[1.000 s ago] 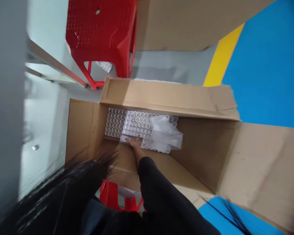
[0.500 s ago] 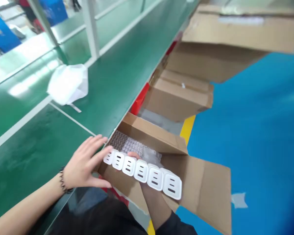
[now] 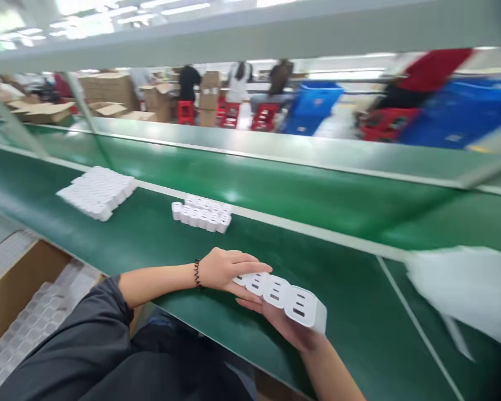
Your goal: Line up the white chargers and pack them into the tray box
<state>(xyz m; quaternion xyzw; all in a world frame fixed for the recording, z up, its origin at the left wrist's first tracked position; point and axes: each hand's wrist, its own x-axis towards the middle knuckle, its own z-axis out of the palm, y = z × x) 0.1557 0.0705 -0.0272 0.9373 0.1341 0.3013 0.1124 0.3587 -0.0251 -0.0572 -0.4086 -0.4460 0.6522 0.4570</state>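
A row of white charger housings point(image 3: 276, 292) with dark slots in their end faces hangs over the green bench, several side by side. My left hand point(image 3: 234, 270) is closed over the far end of the row, covering part of it. From below, my right hand point(image 3: 281, 326) grips the same row, its palm under the blocks and its fingertips showing beside my left hand. A small group of similar housings point(image 3: 202, 214) stands on the bench ahead. Farther left, a larger block of white housings point(image 3: 98, 191) sits packed together.
The green bench surface point(image 3: 150, 245) runs across the view, with a pale strip along its middle. A white plastic bag point(image 3: 463, 289) lies at right. At lower left is an open cardboard box point(image 3: 25, 295) with clear trays. People point(image 3: 237, 81) sit beyond, near blue bins point(image 3: 313, 106).
The view has swung from the cardboard boxes to the bench. The row has moved from above an open box to above the bench, and my left hand has closed over its end.
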